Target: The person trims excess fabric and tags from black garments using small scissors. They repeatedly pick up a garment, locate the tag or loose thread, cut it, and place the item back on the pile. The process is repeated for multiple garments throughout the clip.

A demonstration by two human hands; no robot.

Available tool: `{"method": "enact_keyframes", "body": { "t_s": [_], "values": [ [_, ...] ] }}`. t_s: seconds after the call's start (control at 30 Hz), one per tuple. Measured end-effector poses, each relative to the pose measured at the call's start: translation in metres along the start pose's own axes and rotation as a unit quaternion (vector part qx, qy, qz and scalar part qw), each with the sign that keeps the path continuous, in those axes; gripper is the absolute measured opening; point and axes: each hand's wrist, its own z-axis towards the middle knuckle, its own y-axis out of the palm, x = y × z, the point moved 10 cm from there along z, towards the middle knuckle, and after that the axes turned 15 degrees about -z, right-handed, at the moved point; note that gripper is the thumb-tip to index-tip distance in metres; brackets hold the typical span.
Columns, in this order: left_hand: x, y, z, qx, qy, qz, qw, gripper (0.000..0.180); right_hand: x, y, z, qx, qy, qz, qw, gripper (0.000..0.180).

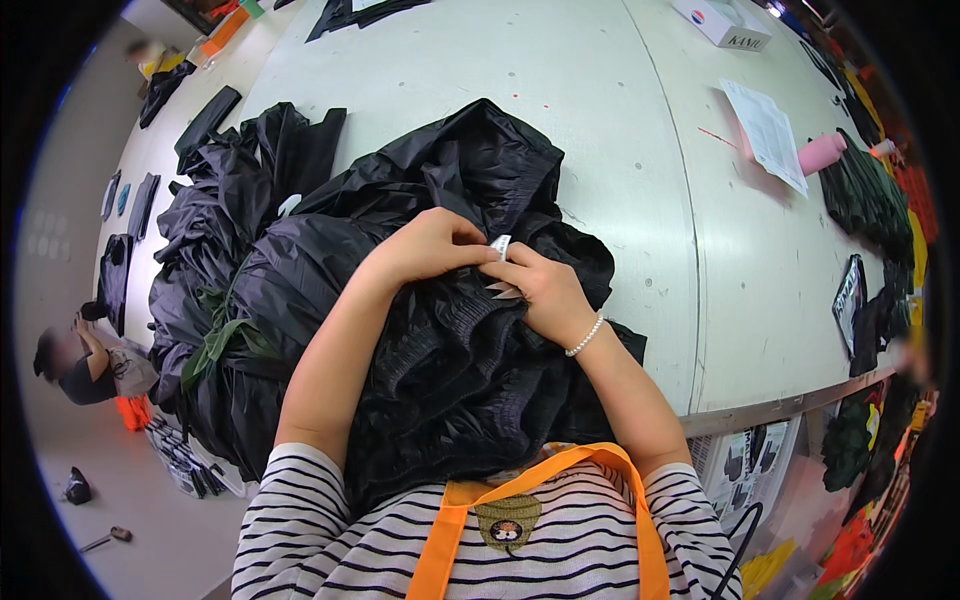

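While both forearms rise from the lower edge of the head view and bend inward over the table, the left hand (425,245) and the right hand (540,290) meet above a heaped black garment (450,350). The left hand is curled palm-down, its fingertips pinched on a small white label (500,244) that stands out of the dark fabric. The right hand lies just beside it, fingers bent and closed on the same label and the gathered cloth beneath, a bead bracelet (586,336) round its wrist. The garment sits at the near edge of the pale table (620,120), spilling toward the person's striped shirt and orange apron straps (450,530). More black garments (230,190) are piled to the left; a printed sheet (768,130) and a pink roll (822,153) lie well apart to the right.
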Motion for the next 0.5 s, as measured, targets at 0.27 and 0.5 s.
{"method": "enact_keyframes", "body": {
  "t_s": [0.27, 0.5],
  "values": [
    [-0.005, 0.011, 0.000, -0.026, 0.052, -0.045, 0.997, 0.024, 0.108, -0.015, -0.014, 0.247, 0.277, 0.280, 0.885, 0.021],
    [-0.005, 0.016, 0.005, -0.009, 0.071, 0.035, 0.997, 0.029, 0.177, 0.032, 0.021, -0.051, 0.357, 0.112, 0.926, 0.040]
  ]
}}
